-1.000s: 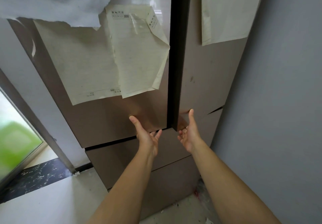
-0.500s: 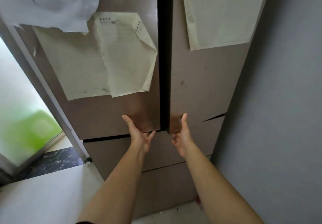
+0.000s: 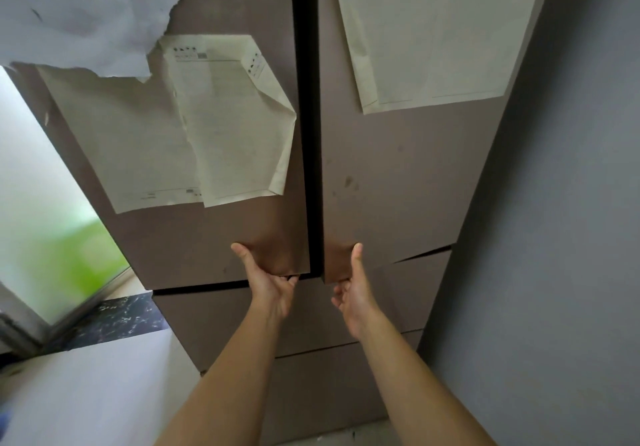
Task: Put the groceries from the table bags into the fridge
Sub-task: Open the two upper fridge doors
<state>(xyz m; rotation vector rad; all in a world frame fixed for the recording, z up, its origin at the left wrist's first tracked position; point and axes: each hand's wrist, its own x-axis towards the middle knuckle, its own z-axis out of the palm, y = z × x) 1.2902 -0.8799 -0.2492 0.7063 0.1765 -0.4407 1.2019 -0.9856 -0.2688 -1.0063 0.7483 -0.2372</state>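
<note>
The fridge [image 3: 398,182] filled the middle of the view, its two brown upper doors meeting at a dark vertical seam that ran from 12 o'clock down to the centre. The right door's [image 3: 408,175] lower edge stood tilted against the drawer front [image 3: 408,293] below it, with a thin wedge-shaped gap widening toward 3 o'clock. A grey wall [image 3: 571,237] pressed close along the fridge's right side, leaving little room there. At 9 o'clock a window [image 3: 52,220] and a dark speckled sill [image 3: 114,321] sat just beside the left door [image 3: 214,237], with pale floor [image 3: 86,393] open toward 7 o'clock.

The left hand [image 3: 272,288] lay just left of the seam at the left door's bottom corner, thumb spread up flat on the door face, the other fingers curled under the bottom edge. The right hand [image 3: 353,289] mirrored it just right of the seam at the right door's bottom corner, thumb raised along the face, fingers hooked under the edge. Both forearms ran down toward 6 o'clock.

Creased paper sheets [image 3: 214,123] hung on the left door toward 10 o'clock, another sheet [image 3: 426,29] on the right door toward 1 o'clock
</note>
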